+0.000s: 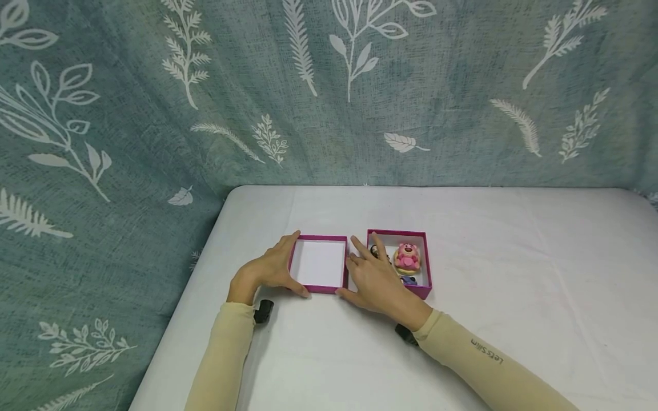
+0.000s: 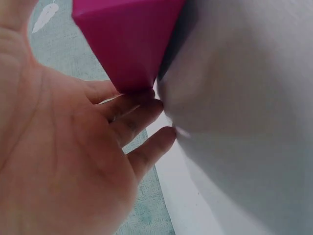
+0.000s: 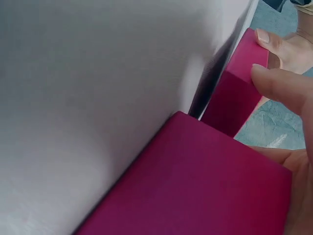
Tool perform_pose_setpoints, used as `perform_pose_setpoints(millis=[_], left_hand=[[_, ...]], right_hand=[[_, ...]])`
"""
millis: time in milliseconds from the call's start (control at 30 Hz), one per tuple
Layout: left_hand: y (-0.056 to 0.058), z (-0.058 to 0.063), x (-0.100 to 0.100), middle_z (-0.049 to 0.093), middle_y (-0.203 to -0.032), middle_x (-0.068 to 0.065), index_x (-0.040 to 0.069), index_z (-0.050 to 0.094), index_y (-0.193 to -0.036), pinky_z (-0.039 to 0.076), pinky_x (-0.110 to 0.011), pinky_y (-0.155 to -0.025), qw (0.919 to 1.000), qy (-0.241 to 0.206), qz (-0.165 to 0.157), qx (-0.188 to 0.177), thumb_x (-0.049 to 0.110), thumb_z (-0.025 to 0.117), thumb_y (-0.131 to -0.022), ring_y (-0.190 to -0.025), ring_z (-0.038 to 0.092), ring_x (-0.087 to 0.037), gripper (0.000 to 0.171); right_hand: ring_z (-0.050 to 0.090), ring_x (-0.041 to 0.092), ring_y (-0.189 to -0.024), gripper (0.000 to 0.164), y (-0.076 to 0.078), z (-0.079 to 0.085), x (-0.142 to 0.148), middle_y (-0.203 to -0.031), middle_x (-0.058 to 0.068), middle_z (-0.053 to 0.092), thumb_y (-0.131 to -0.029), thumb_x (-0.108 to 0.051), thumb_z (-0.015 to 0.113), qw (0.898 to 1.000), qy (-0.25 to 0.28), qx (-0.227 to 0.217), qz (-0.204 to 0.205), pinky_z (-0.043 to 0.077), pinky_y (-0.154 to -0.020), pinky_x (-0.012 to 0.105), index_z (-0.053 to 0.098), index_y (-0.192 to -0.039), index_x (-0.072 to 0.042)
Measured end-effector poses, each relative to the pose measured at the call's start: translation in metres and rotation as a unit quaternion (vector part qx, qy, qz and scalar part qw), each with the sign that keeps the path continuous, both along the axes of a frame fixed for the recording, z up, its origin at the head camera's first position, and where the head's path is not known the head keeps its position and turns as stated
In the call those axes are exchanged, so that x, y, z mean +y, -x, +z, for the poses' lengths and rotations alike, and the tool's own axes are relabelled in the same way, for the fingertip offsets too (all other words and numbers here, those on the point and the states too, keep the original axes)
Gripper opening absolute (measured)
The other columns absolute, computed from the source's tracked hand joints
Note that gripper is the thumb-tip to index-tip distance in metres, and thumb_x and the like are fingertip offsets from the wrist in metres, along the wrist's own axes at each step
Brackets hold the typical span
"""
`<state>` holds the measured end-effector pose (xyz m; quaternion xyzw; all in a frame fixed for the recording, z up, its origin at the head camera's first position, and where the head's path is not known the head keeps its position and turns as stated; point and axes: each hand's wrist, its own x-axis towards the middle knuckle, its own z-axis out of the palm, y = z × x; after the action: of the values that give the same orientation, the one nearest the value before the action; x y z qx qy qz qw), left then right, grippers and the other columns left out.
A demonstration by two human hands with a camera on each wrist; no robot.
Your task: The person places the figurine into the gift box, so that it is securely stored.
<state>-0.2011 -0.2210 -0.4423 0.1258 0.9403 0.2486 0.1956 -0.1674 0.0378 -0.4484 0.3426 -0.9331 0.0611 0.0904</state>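
Observation:
A magenta box lid (image 1: 320, 262), white inside, lies hollow side up on the white table. My left hand (image 1: 269, 267) grips its left side, fingers at the far corner and thumb at the near one. My right hand (image 1: 377, 283) has its thumb (image 3: 274, 83) at the lid's near right corner and its fingers spread along the right side. One right finger reaches over the magenta box (image 1: 424, 268) just to the right. In that box sit a pink bear figure (image 1: 408, 258) on a yellowish round base, a small bluish figure (image 1: 408, 280) and a dark-haired figure (image 1: 374, 250), partly hidden by my right hand.
The white-covered table (image 1: 514, 274) reaches back to a green leaf-patterned cloth (image 1: 319, 142), which also hangs along the left side. The lid and the box stand close together, a narrow gap between them.

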Motion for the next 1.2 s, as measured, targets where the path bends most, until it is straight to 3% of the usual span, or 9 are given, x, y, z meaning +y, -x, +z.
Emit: perform_pose_setpoints(millis=[300, 433, 667, 867, 1000, 1200], left_hand=[[-0.002, 0.013, -0.003, 0.02, -0.158, -0.012, 0.014, 0.001, -0.158, 0.035, -0.052, -0.113, 0.9971, -0.073, 0.001, 0.022, 0.041, 0.095, -0.056, -0.137, 0.035, -0.028, 0.142], [-0.002, 0.019, 0.0, 0.021, -0.155, -0.01, 0.013, -0.002, -0.158, 0.038, -0.049, -0.111, 0.9922, -0.116, -0.006, 0.046, 0.038, 0.094, -0.058, -0.128, 0.039, -0.027, 0.141], [-0.004, 0.026, 0.015, 0.021, -0.158, -0.008, 0.011, 0.0, -0.158, 0.038, -0.049, -0.111, 0.9816, -0.172, -0.009, 0.083, 0.04, 0.092, -0.062, -0.131, 0.041, -0.026, 0.136], [-0.007, 0.024, 0.034, 0.021, -0.16, -0.005, 0.013, 0.004, -0.159, 0.039, -0.048, -0.111, 0.9776, -0.184, -0.01, 0.101, 0.049, 0.09, -0.063, -0.132, 0.043, -0.023, 0.134], [-0.01, 0.022, 0.047, 0.021, -0.161, -0.002, 0.015, 0.004, -0.159, 0.037, -0.047, -0.113, 0.9752, -0.187, -0.01, 0.118, 0.054, 0.088, -0.062, -0.133, 0.042, -0.019, 0.134], [-0.015, 0.017, 0.067, 0.013, -0.164, 0.003, 0.02, -0.002, -0.158, 0.033, -0.045, -0.116, 0.9683, -0.205, -0.021, 0.142, 0.058, 0.085, -0.065, -0.14, 0.034, -0.014, 0.134]], right_hand=[[0.034, 0.031, -0.145, 0.063, -0.001, 0.012, 0.005, -0.127, 0.012, 0.066, -0.085, -0.049, 0.07, 0.999, 0.047, -0.015, -0.006, 0.008, -0.118, 0.063, 0.065, -0.123, 0.0], [0.035, 0.031, -0.144, 0.064, -0.002, 0.019, 0.012, -0.131, 0.014, 0.064, -0.084, -0.045, 0.072, 0.997, 0.075, -0.028, -0.014, 0.005, -0.117, 0.062, 0.062, -0.127, 0.001], [0.038, 0.035, -0.142, 0.06, -0.002, 0.029, 0.033, -0.128, 0.01, 0.066, -0.082, -0.041, 0.077, 0.989, 0.141, -0.031, -0.019, 0.009, -0.115, 0.064, 0.063, -0.125, -0.002], [0.037, 0.037, -0.141, 0.061, -0.006, 0.033, 0.054, -0.131, 0.007, 0.064, -0.082, -0.04, 0.077, 0.983, 0.18, -0.041, -0.019, 0.009, -0.114, 0.062, 0.061, -0.131, -0.007], [0.037, 0.038, -0.141, 0.064, -0.009, 0.034, 0.068, -0.121, 0.008, 0.068, -0.082, -0.036, 0.078, 0.979, 0.196, -0.047, -0.019, 0.011, -0.113, 0.061, 0.058, -0.134, -0.004], [0.039, 0.039, -0.139, 0.059, -0.013, 0.039, 0.085, -0.129, 0.01, 0.064, -0.084, -0.031, 0.077, 0.974, 0.21, -0.077, -0.028, 0.015, -0.11, 0.062, 0.058, -0.132, -0.004]])
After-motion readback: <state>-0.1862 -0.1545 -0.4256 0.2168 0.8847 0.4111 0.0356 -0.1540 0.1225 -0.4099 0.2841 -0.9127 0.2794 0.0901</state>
